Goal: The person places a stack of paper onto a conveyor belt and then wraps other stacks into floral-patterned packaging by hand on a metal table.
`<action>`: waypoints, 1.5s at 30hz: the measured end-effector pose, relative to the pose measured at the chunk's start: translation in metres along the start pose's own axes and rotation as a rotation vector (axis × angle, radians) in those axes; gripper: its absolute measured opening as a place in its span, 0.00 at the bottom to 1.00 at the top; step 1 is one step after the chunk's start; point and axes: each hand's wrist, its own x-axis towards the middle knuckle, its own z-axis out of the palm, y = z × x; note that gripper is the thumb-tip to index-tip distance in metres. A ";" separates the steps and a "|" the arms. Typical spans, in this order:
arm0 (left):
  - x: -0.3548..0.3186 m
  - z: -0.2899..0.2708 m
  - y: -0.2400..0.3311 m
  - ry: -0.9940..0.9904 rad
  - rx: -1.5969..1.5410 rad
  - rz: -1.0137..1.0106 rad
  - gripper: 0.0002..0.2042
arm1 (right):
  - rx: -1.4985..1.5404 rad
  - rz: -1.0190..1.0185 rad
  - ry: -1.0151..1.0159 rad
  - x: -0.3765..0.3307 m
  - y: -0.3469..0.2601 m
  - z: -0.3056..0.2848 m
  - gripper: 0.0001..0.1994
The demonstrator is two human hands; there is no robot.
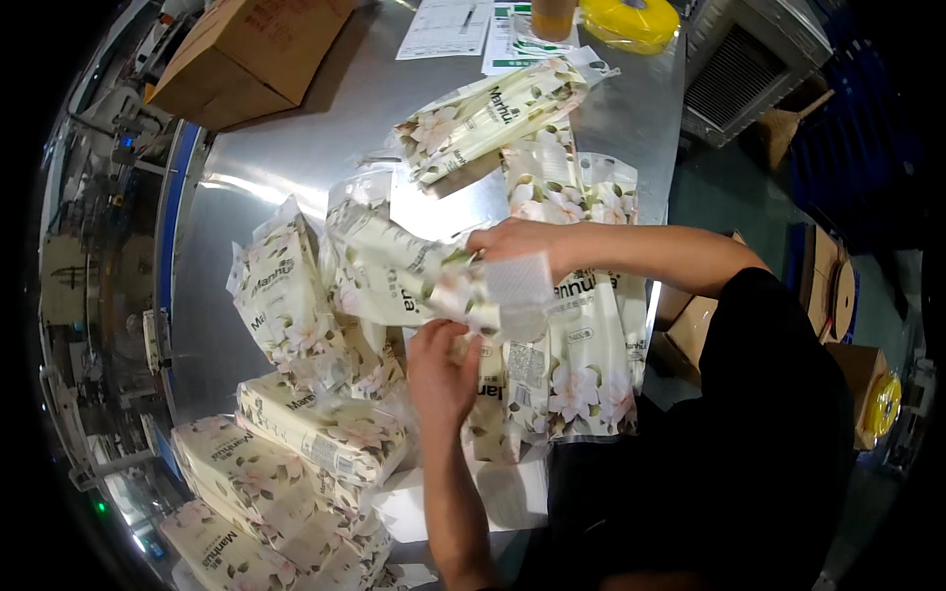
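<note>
A floral plastic-wrapped tissue pack (458, 294), partly smeared by motion, is tilted between my hands over the metal table. My right hand (517, 246) reaches across from the right, its fingers closed on the pack's far edge. At the near edge, my left hand (443, 369) has thumb and fingers pinched on the wrapper; the fingertips are partly hidden. Beneath and to the right lie similar tissue packs (581, 369), flat and side by side. Another pack (281, 295) leans on the left, and one more (493, 113) lies slantwise beyond my hands.
Several tissue packs (246, 473) are heaped at the near left. A cardboard box (246, 59) stands at the far left of the metal table (256, 158). Papers (443, 30), a drink cup (554, 20) and a yellow tape roll (631, 22) are at the back. Cartons (685, 330) stand right.
</note>
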 end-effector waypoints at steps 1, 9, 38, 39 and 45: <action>0.000 0.001 0.018 -0.061 -0.100 -0.041 0.31 | 0.004 0.094 -0.118 0.006 -0.008 -0.001 0.25; 0.072 -0.045 0.004 0.399 -0.820 0.092 0.37 | 0.095 0.208 -0.043 0.007 -0.047 -0.019 0.39; 0.020 0.020 -0.005 0.496 0.153 0.521 0.12 | 0.067 0.240 -0.432 0.082 0.020 0.045 0.51; 0.017 0.026 -0.007 0.498 0.126 0.511 0.12 | 0.078 0.271 -0.484 0.083 0.015 0.045 0.52; 0.006 0.061 -0.026 0.604 0.120 0.432 0.10 | 0.017 0.297 -0.521 0.083 -0.008 0.051 0.45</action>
